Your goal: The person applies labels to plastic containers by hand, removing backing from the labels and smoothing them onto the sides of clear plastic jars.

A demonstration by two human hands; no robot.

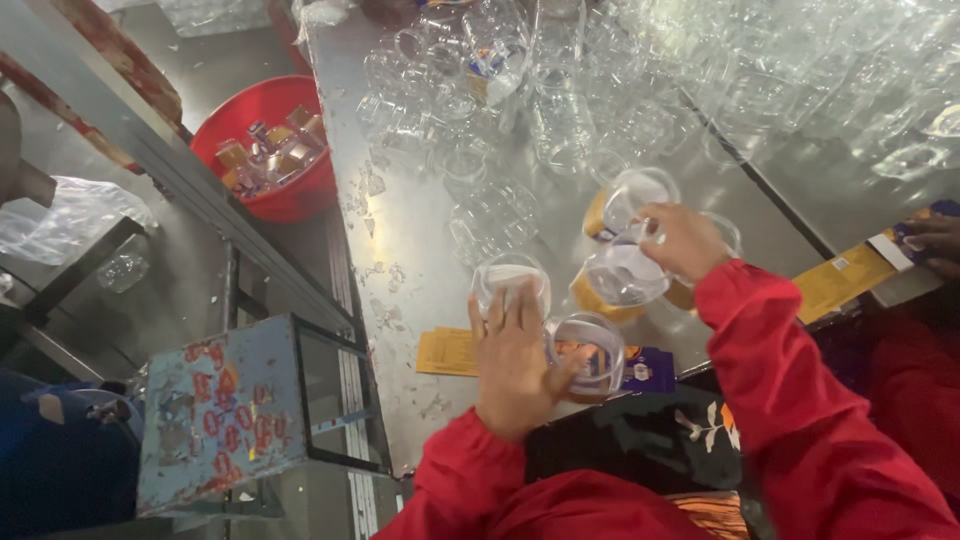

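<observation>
My left hand (515,360) lies over two clear glass mugs at the near edge of a metal table (400,230): fingers on one mug (510,282), thumb against another mug (588,352) bearing a yellow and purple label. My right hand (682,240) grips the rim of a clear mug (625,275) with a yellow label. Another labelled mug (632,195) stands just behind it. Both sleeves are red.
Many unlabelled clear glass mugs (560,110) crowd the far part of the table. Loose yellow labels (447,352) lie by my left hand. A red tub (270,185) of mugs sits on the floor at left. Another person's hand (935,240) holds labels at the right edge.
</observation>
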